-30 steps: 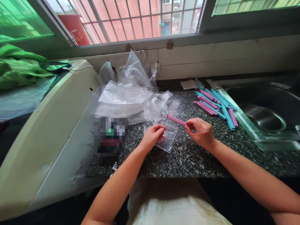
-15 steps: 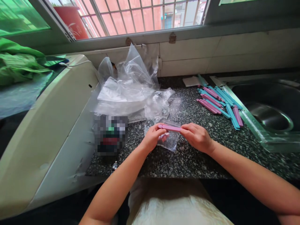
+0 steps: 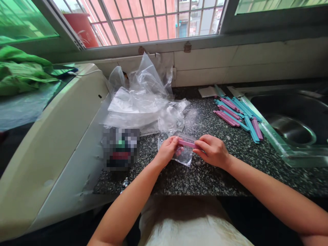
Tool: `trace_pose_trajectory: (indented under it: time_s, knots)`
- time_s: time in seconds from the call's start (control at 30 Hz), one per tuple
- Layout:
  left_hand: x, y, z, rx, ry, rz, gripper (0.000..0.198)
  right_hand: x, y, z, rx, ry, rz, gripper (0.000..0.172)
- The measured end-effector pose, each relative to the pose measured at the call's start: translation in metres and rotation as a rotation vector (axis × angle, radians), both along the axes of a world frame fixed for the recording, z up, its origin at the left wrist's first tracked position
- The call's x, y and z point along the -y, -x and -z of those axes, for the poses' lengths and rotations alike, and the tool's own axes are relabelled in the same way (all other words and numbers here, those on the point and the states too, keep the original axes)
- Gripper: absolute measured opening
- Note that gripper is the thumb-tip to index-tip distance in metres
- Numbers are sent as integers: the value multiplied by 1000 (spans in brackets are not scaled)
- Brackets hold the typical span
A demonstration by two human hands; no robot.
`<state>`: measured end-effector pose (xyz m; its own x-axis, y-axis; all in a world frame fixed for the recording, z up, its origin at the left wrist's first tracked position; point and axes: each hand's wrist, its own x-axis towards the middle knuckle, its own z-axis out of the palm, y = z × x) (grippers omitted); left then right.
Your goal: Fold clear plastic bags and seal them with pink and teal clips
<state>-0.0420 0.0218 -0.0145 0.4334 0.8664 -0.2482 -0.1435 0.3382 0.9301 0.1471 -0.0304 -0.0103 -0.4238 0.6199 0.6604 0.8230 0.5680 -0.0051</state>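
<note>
Between my two hands, a pink bag sealing clip point(image 3: 187, 144) lies across the upper part of a small clear plastic bag point(image 3: 183, 158). My left hand point(image 3: 167, 149) pinches the clip's left end between thumb and fingers. At its right end, my right hand point(image 3: 211, 150) grips the clip with thumb and fingers. Something small and reddish shows through the bag below the clip. Whether the clip is fully closed over the bag cannot be made out. The bag hangs just above or rests on the speckled dark countertop point(image 3: 164, 181).
Several pink and blue clips point(image 3: 237, 114) lie piled at the right, beside a metal sink point(image 3: 289, 130). Crumpled clear bags point(image 3: 143, 102) cover the back left. A pixelated package point(image 3: 121, 149) stands left of my hands, near a pale appliance point(image 3: 58, 136). A barred window is behind.
My right hand has shifted slightly left along the clip and its fingers have changed position over the right end. My left hand stays at the left end. The camera view has tilted slightly upward.
</note>
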Motion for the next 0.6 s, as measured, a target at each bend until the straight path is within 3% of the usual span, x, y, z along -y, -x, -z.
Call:
trace_pose_trajectory:
  time_s: [0.23,0.6]
  knots:
    - [-1,0,1,-110,-142,26,51,2,0,4,11,6,-16,22]
    - [2,-2,1,-67,-146,-51,49,0,1,11,-18,40,-25,23]
